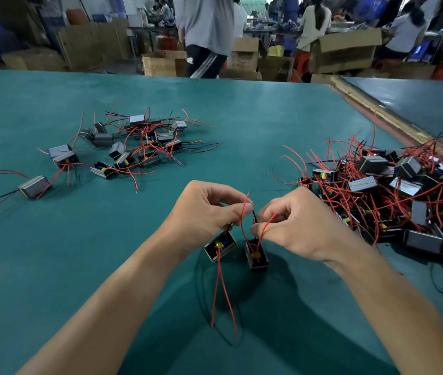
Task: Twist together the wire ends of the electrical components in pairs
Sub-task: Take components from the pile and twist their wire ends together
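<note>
Two small grey electrical components hang just above the green table (pixel 242 117): the left component (pixel 219 246) under my left hand (pixel 205 212), the right component (pixel 256 255) under my right hand (pixel 296 220). Each hand pinches thin red and black wires (pixel 245 209) rising from them, and the fingertips meet in the middle where the wire ends come together. Two long red leads (pixel 219 290) dangle from the left component towards me.
A scattered group of wired components (pixel 133 147) lies at the far left of the table. A dense heap of components (pixel 393 185) with tangled red wires lies at the right. People and cardboard boxes (pixel 346 50) are beyond the table's far edge.
</note>
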`<state>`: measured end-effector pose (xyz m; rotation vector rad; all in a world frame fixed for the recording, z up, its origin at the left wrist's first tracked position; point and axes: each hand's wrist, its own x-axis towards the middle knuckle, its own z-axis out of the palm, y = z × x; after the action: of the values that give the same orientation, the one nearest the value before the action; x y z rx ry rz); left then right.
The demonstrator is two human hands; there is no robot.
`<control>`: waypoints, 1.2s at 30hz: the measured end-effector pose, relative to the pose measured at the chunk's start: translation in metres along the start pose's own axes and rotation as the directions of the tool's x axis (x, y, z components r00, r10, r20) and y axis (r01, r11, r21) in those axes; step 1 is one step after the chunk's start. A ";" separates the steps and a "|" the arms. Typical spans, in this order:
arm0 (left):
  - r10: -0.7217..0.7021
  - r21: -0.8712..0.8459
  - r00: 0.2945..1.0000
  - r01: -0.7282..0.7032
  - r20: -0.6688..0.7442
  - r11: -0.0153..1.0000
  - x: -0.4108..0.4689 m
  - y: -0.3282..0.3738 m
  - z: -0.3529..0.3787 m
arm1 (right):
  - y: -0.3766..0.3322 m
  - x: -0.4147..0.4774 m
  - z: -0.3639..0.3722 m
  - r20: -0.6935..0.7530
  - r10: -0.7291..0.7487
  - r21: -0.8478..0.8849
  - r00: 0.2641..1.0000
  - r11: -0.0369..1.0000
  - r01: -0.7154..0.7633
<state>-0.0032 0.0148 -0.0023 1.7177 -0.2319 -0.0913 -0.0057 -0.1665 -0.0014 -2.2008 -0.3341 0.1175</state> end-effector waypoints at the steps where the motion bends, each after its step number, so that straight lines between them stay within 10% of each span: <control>1: -0.002 0.001 1.000 0.002 0.008 1.000 -0.001 0.001 0.000 | -0.001 -0.001 0.001 0.016 0.004 -0.014 1.000 1.000 -0.003; 15: -0.039 0.015 0.999 0.039 0.021 0.999 -0.001 0.002 -0.003 | 0.001 0.000 0.008 -0.160 -0.039 -0.216 0.986 0.976 0.003; 36: -0.087 0.017 0.996 0.087 0.007 0.996 -0.001 0.000 -0.007 | 0.004 0.005 0.005 0.105 0.092 0.317 0.990 0.941 -0.121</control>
<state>-0.0032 0.0216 -0.0016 1.7443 -0.1641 -0.1603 -0.0008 -0.1636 -0.0075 -1.8904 -0.2253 0.3090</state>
